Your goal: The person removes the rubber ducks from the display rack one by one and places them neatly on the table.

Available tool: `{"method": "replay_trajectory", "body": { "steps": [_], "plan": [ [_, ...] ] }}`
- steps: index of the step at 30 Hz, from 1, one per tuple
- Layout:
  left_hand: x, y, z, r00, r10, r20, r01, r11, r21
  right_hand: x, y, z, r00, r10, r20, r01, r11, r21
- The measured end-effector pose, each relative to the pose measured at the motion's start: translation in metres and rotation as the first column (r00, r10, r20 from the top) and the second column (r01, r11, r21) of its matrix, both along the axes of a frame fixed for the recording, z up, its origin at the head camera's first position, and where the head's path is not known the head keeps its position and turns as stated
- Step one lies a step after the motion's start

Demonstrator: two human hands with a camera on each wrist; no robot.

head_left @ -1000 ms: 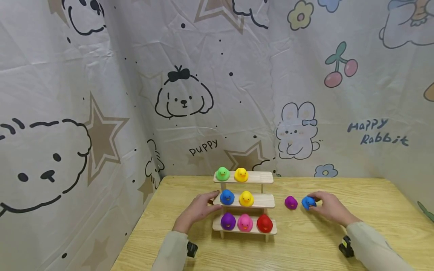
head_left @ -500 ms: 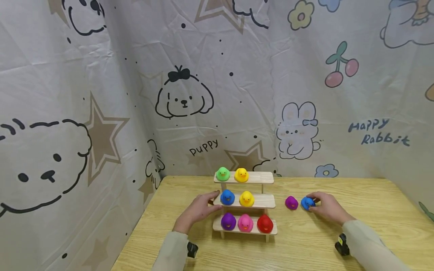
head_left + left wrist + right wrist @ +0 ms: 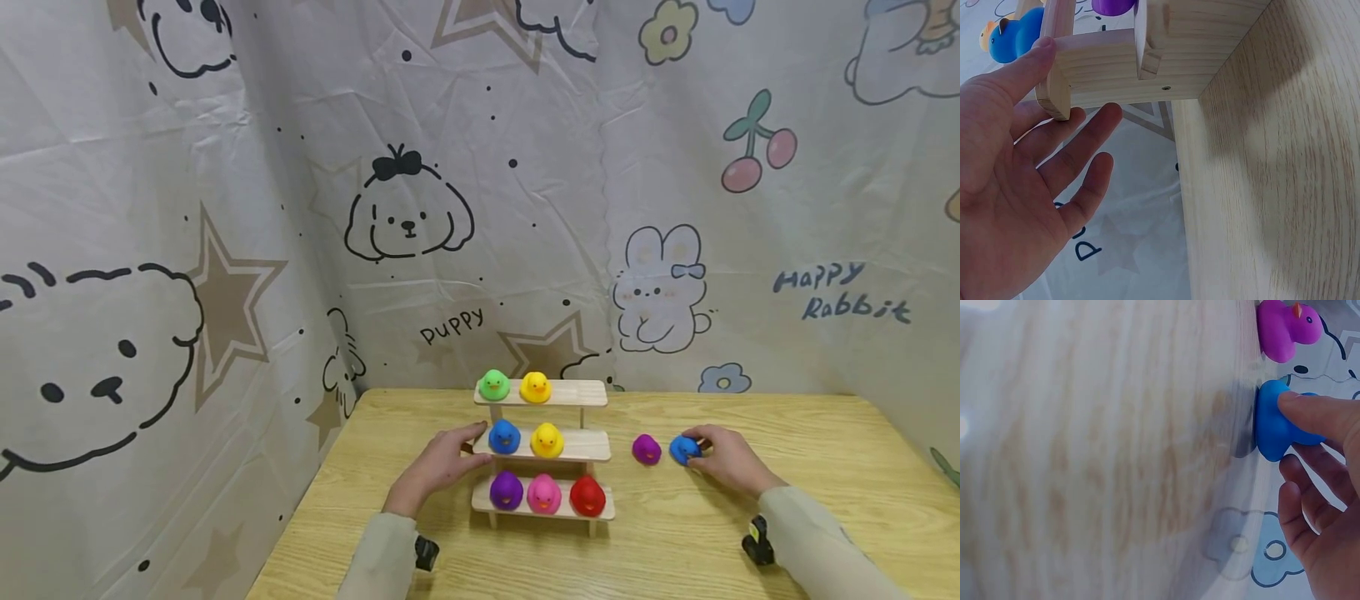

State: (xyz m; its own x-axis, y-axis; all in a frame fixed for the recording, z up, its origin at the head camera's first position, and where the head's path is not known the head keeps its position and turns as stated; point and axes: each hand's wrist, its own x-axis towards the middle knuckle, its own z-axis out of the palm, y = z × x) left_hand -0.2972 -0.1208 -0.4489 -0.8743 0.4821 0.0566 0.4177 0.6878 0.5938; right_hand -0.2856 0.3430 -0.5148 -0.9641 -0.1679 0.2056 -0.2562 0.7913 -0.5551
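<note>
Clamped between the thumb and fingers of my right hand point(image 3: 735, 460) is a blue duck point(image 3: 682, 451), upright, its base down at the table point(image 3: 675, 533); whether it quite touches I cannot tell. It sits at the left tip of my grip, on the side toward the stand point(image 3: 1110, 56).

Just left of it, apart from it, stands a magenta duck point(image 3: 647, 450), between my right hand and the stand. The governing relation, as I judge it, is lateral: the stand's boards run left to right, their right ends facing my right hand, the nearer hand to both loose ducks.

My left hand point(image 3: 437, 464) pinches the left end of the middle board point(image 3: 592, 447), its outer fingers spread free of the wood. The lowest board point(image 3: 482, 500) bears a purple duck point(image 3: 506, 492), a pink duck point(image 3: 544, 495) and a red duck point(image 3: 587, 497); the middle, a second blue duck point(image 3: 504, 437) and a yellow duck point(image 3: 547, 441); the top board point(image 3: 581, 392), a green duck point(image 3: 494, 386) and another yellow duck point(image 3: 536, 387).

Beyond hangs a printed cloth point(image 3: 525, 292), lettered "PUPPY" point(image 3: 452, 327) behind the stand and "Happy Rabbit" point(image 3: 855, 310) farther right. I can read no brand or label on ducks or stand.
</note>
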Motion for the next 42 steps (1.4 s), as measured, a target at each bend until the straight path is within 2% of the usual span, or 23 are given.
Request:
{"method": "replay_trajectory", "body": {
  "steps": [8,16,29,36,42],
  "plan": [
    [0.0,0.0,0.0,1.0,-0.003,0.001,0.003,1.0,-0.007,0.001,-0.001,0.001,1.0,0.002,-0.009,-0.002,1.0,0.005],
    [-0.001,0.0,0.0,1.0,-0.003,0.01,0.003,1.0,-0.003,0.004,-0.002,0.005,0.999,-0.003,-0.039,0.005,0.999,0.054],
    [-0.004,-0.001,-0.002,1.0,-0.008,0.004,0.008,1.0,0.002,0.024,-0.017,0.035,0.991,0.061,-0.118,-0.047,0.992,0.115],
    [-0.005,-0.002,-0.002,1.0,-0.007,0.001,0.007,1.0,0.002,0.035,-0.031,0.046,0.97,0.145,-0.193,-0.112,0.979,0.173],
    [-0.004,-0.001,-0.003,1.0,-0.013,0.003,0.012,1.0,0.006,0.046,-0.042,0.055,0.955,0.187,-0.229,-0.136,0.965,0.223]
  ]
}}
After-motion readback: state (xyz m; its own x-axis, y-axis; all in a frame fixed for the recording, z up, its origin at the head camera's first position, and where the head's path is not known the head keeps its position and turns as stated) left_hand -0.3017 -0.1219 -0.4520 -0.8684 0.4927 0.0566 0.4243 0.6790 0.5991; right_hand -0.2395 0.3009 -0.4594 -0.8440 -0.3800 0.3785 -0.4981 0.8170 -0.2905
